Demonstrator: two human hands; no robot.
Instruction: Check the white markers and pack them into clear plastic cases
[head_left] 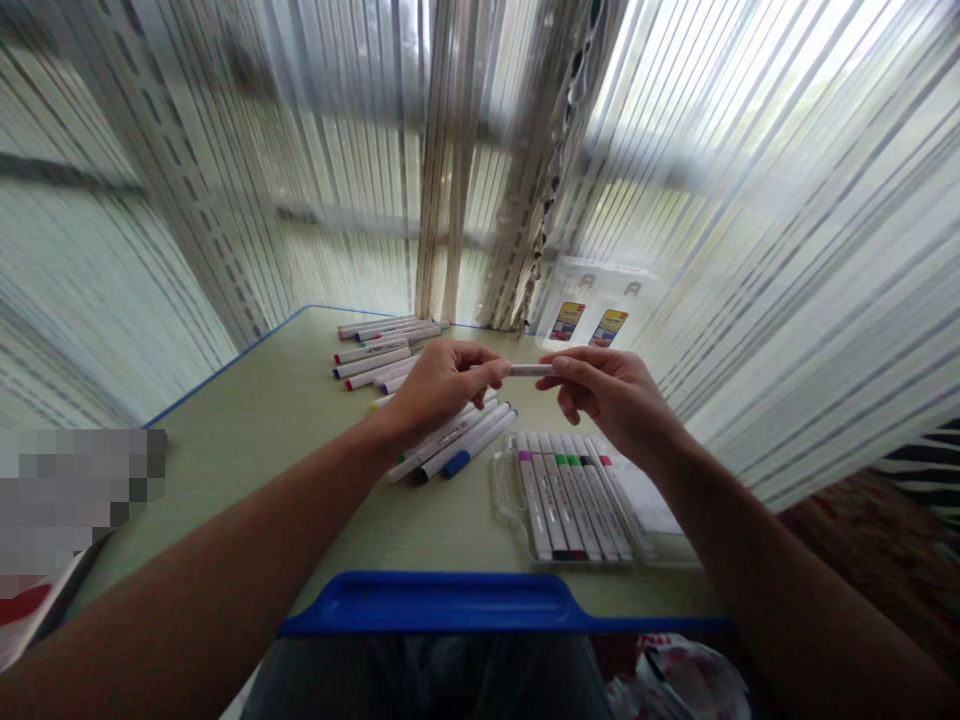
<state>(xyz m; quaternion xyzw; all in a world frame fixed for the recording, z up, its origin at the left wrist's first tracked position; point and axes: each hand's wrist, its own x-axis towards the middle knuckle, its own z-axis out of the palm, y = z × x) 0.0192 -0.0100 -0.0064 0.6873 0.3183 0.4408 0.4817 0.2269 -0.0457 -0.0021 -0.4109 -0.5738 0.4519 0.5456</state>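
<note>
A white marker (531, 370) is held level above the table, one end in each hand. My left hand (457, 378) pinches its left end, and the fingertips of my right hand (604, 385) close on the other end. Below and to the right, a clear plastic case (506, 490) lies with several white markers (566, 505) in a row, showing purple, green, black and red bands. Loose markers (469, 440) with coloured ends lie under and beyond my left hand, partly covered by it. Another group of markers (382, 350) is spread farther back.
The pale green table (247, 440) has a blue edge and a blue tray (457, 600) at the front. A clear package with two labels (589, 310) stands against the curtain (360, 160) at the back. A plastic bag (690, 675) sits below the table at the right.
</note>
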